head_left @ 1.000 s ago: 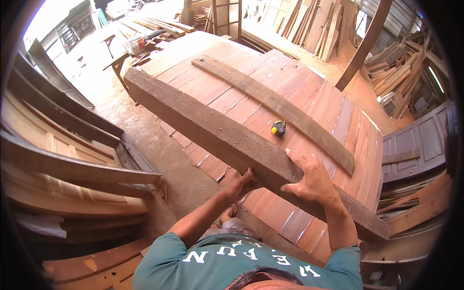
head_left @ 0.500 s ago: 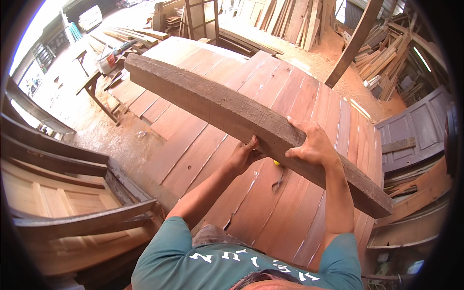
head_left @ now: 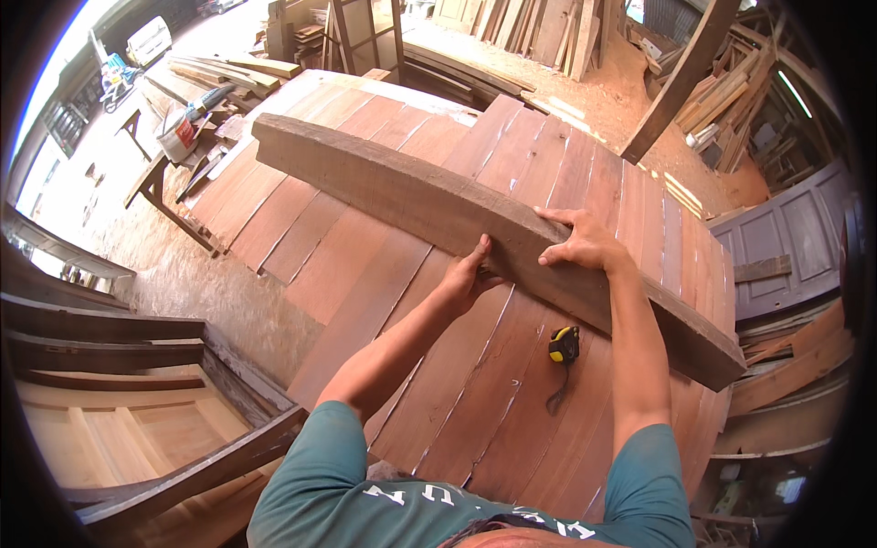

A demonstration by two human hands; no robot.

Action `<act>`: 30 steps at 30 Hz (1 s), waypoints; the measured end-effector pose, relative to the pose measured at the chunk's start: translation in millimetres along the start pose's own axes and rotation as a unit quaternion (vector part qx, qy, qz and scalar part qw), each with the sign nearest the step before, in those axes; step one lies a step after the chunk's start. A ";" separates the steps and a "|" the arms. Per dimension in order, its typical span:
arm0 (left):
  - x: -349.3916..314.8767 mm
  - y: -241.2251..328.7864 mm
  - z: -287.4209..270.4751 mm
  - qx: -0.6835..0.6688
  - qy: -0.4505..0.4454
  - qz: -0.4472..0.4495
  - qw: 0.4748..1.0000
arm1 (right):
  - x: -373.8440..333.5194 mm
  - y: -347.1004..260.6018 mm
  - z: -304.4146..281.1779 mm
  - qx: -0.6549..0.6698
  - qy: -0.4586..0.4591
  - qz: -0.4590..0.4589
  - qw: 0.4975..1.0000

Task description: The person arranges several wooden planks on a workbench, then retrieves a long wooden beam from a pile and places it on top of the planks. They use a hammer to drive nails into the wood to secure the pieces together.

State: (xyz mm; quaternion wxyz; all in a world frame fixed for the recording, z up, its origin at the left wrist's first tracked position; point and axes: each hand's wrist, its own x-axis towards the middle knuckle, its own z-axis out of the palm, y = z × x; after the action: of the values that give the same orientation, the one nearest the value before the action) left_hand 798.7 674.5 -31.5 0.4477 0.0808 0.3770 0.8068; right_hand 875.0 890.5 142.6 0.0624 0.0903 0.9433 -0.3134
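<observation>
A long, thick wooden beam (head_left: 402,192) slants across the view from upper left to lower right, over a broad surface of reddish planks (head_left: 438,347). My left hand (head_left: 470,274) grips its near lower edge, thumb up against the side face and fingers hidden beneath. Farther right, my right hand (head_left: 585,242) clasps the beam from above, fingers over the top and thumb on the near face. A yellow and black tape measure (head_left: 565,344) with a dark strap lies on the planks, just nearer than the beam and between my forearms.
Panelled wooden frames (head_left: 137,420) stand at the left. A grey panelled door (head_left: 795,242) leans at the right, above stacked boards. An upright post (head_left: 676,82) rises beyond the planks. Timber piles (head_left: 539,32) and a bench with a white bucket (head_left: 175,137) lie at the back.
The beam has tilted so more of its near side face shows, with both hands still on it. The tape measure, mostly hidden before, is now in plain view.
</observation>
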 end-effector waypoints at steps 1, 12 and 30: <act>5.0 1.7 -5.2 -0.004 0.016 -0.003 1.000 | 9.1 2.8 1.6 0.004 -0.011 0.010 1.000; 20.8 -1.5 -19.5 0.036 0.133 -0.030 0.990 | 63.3 56.9 27.1 0.105 -0.079 0.042 0.990; 18.4 80.6 -2.4 0.781 0.051 0.245 0.572 | 7.8 53.4 43.6 -0.262 -0.036 0.125 0.956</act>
State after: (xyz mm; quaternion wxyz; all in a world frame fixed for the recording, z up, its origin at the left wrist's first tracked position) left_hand 733.5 662.2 17.8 -0.0239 0.4474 0.8486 0.2814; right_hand 881.2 907.3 75.6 0.1561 0.1769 0.9706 -0.0480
